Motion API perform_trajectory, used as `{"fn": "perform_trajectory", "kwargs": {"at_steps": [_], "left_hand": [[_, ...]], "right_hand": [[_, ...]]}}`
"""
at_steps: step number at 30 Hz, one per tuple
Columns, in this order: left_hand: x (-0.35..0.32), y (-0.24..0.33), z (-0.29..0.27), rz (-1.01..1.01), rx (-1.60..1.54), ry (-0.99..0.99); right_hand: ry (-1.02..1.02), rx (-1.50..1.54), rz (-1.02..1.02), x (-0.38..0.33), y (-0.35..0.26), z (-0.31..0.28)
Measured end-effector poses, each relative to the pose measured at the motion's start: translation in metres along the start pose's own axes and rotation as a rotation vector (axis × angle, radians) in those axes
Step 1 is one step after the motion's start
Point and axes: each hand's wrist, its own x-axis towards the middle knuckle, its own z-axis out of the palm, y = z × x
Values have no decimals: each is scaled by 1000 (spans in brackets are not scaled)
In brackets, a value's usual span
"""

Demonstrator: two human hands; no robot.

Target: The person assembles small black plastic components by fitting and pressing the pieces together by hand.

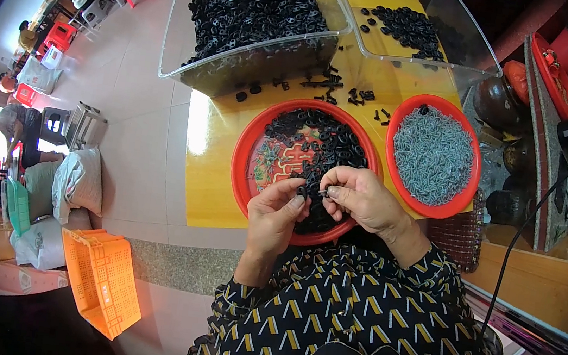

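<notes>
Head view: from my remote seat I am seeing both bare hands working close together over the near half of a round red tray [241,158]. The left hand [273,211] is pinching a small black part [302,191] between thumb and fingers, its grip narrow. The right hand [367,205] is closing thumb and forefinger on a tiny pale piece [323,194], too small for me to name. The two pieces are sitting at the fingertips, facing each other, just apart.

Below, black rings [341,145] are filling much of the tray, heaping most thickly on its right side and leaving a printed base showing at left. Beyond the right hand, an oval red bowl [443,210] of metal screws [435,160] is standing near the tray's right rim. A clear bin [242,57] is blocking the far left side, and a second clear container [425,64] is bounding the far right; loose black bits [327,83] are lying between them and the tray. The yellow table [209,182] is giving me sideways room left of the tray, its left edge running beside the tiled floor [137,159].
</notes>
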Motion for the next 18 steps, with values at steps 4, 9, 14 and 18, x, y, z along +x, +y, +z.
{"fn": "perform_trajectory", "kwargs": {"at_steps": [4, 9, 14, 18], "left_hand": [[-1, 1, 1, 1, -7, 0], [0, 0, 0, 14, -14, -9], [-1, 0, 0, -7, -15, 5], [-1, -1, 0, -13, -1, 11]], "right_hand": [[-9, -18, 32, -2, -3, 2], [41, -31, 29, -1, -3, 5], [89, -100, 50, -1, -4, 5], [102, -122, 53, -2, -5, 8]]}}
